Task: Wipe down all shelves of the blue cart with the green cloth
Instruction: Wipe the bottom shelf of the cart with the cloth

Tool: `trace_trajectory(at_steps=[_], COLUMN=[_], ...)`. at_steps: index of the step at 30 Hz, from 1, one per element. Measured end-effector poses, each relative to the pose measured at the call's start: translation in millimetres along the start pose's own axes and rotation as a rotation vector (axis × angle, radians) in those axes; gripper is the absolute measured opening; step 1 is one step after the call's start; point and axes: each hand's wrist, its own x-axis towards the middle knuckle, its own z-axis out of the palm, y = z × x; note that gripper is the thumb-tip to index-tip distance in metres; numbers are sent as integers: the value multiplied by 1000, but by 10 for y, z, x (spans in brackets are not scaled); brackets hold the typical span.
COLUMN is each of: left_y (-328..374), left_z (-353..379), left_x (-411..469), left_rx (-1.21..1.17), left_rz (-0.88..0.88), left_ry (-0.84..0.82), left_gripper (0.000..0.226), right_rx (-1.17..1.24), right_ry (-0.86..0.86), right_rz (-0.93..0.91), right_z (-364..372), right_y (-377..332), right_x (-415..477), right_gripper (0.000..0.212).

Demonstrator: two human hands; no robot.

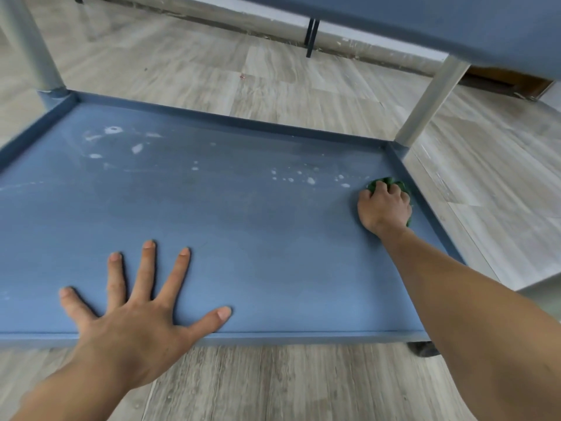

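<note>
Right hand (384, 206) clenched on the green cloth (391, 182) at the lower shelf's (243, 238) far right corner, left hand (136, 311) splayed flat near the front edge; white marks (309, 180) remain, wiping unfinished.

Floor (303, 86): wood-grain planks in pale grey-brown, laid in staggered rows, with even diffuse light and no hard shadows. Baseboard (243, 22): light grey, scuffed, running along the far edge. Two thin dark furniture legs (311, 38) stand against the baseboard.
</note>
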Motion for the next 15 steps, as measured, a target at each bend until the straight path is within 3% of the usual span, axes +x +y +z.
trace_trajectory(at_steps=[4,7,15], left_y=[-145,-274,-393], left_z=[81,103,137], left_x=[82,129,260], left_rx=[-88,-214,-382], left_rz=[33,-28,-44], left_ry=[181,296,212], left_gripper=[135,112,107], right_rx=[51,78,113], right_ry=[-3,-28,-97], right_rz=[-71,-158,-412], right_z=[49,133,471], right_y=[-377,-804,-2250], right_x=[-81,-200,-684], right_gripper=[52,52,49])
